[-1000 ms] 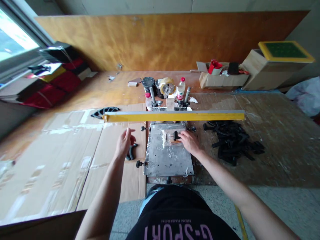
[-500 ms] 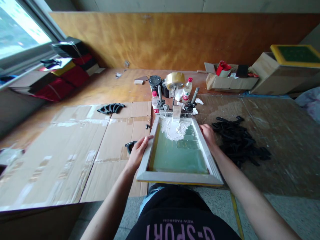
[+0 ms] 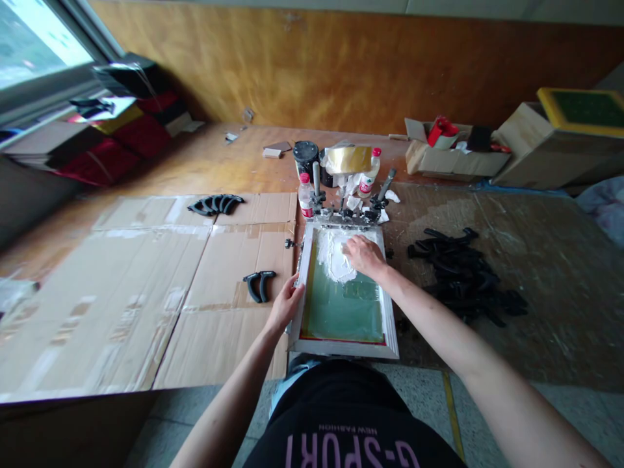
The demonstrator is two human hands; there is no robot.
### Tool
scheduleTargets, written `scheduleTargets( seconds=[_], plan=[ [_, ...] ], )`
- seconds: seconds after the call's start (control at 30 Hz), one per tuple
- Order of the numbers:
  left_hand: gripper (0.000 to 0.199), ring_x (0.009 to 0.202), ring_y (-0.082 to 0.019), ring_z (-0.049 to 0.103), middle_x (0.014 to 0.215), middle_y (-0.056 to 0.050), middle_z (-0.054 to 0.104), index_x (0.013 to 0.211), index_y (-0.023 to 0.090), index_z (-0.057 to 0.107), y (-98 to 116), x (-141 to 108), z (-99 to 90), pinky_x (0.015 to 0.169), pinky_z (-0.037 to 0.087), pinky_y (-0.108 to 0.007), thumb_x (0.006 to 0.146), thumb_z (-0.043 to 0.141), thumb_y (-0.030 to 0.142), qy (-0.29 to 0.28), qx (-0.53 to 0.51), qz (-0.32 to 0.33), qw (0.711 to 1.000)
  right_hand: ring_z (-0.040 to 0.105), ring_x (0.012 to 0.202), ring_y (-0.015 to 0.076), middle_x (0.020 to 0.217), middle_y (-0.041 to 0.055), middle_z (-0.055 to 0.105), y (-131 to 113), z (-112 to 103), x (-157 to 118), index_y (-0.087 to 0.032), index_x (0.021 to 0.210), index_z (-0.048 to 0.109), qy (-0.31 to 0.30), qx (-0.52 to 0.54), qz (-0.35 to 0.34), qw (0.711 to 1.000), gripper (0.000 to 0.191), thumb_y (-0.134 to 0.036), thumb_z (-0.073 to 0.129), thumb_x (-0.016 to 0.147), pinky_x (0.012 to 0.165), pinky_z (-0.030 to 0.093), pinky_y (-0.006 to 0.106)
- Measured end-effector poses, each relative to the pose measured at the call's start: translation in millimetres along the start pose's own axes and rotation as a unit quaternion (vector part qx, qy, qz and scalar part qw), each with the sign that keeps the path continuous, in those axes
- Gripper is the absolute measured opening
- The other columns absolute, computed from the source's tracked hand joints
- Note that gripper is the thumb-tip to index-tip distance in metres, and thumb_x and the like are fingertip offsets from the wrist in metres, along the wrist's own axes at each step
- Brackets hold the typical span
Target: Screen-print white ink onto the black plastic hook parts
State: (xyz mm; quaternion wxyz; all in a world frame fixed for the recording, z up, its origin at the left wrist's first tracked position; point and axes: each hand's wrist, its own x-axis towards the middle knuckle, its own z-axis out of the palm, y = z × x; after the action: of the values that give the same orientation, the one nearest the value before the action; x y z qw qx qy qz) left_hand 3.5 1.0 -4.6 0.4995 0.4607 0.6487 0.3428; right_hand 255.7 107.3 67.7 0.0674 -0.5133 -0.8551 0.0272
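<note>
A screen-printing frame (image 3: 392, 338) with a pale metal border and green mesh lies in front of me, its far end at a hinge clamp (image 3: 344, 220). White ink (image 3: 336, 263) is smeared over the far part of the mesh. My left hand (image 3: 288, 300) grips the frame's left rail, thumb on top. My right hand (image 3: 364, 255) is closed over the ink, around a small pale scraper (image 3: 344, 249) mostly hidden by the fingers. Left of the frame, two curved black plastic pieces (image 3: 259, 286) rest on cardboard. What lies under the mesh is hidden.
Several similar black pieces (image 3: 217, 205) stand in a row farther back on the cardboard (image 3: 195, 273). A loose black heap (image 3: 463, 273) lies to the right. Behind the clamp are red-capped bottles (image 3: 305, 195), a dark tub (image 3: 305, 158) and a tape roll (image 3: 348, 159). Boxes (image 3: 446, 159) stand back right.
The frame's near end has come down. My right hand has left the right rail and moved in over the ink, taking hold of the scraper. My left hand stays on the left rail.
</note>
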Motion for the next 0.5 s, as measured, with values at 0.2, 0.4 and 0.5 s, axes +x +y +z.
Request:
scheduleTargets(
  seconds=[0.2,0.4,0.5],
  plan=[
    [0.066,0.081,-0.02,0.064,0.09,-0.004,0.069,0.138,0.022,0.05,0,-1,2.2,0.069,0.049,-0.027,0.083,0.056,0.058,-0.007,-0.018,0.005,1.0,0.052,0.086,0.0214,0.087,0.0085,0.06,1,-12,-35,-0.015,0.082,0.061,-0.023,0.026,-0.2,0.979,0.016,-0.006,0.049,0.082,0.075,0.04,0.031],
    [0.065,0.075,-0.02,0.064,0.087,-0.005,0.07,0.134,0.019,0.054,6,-3,0.4,0.063,0.048,-0.026,0.082,0.058,0.058,-0.005,-0.032,0.007,0.999,0.051,0.091,0.0218,0.09,0.0087,0.06,5,-7,-30,-0.016,0.084,0.062,0.029,0.037,-0.135,0.99,0.016,-0.006,0.049,0.085,0.076,0.041,0.031],
    [0.065,0.073,-0.019,0.064,0.087,-0.005,0.07,0.134,0.019,0.053,7,-4,0.2,0.06,0.048,-0.025,0.082,0.059,0.058,-0.005,-0.039,0.003,0.999,0.051,0.096,0.0231,0.094,0.0109,0.061,-3,3,-40,-0.014,0.091,0.063,0.046,0.031,-0.169,0.984,0.019,-0.005,0.047,0.086,0.081,0.043,0.033]
  ],
)
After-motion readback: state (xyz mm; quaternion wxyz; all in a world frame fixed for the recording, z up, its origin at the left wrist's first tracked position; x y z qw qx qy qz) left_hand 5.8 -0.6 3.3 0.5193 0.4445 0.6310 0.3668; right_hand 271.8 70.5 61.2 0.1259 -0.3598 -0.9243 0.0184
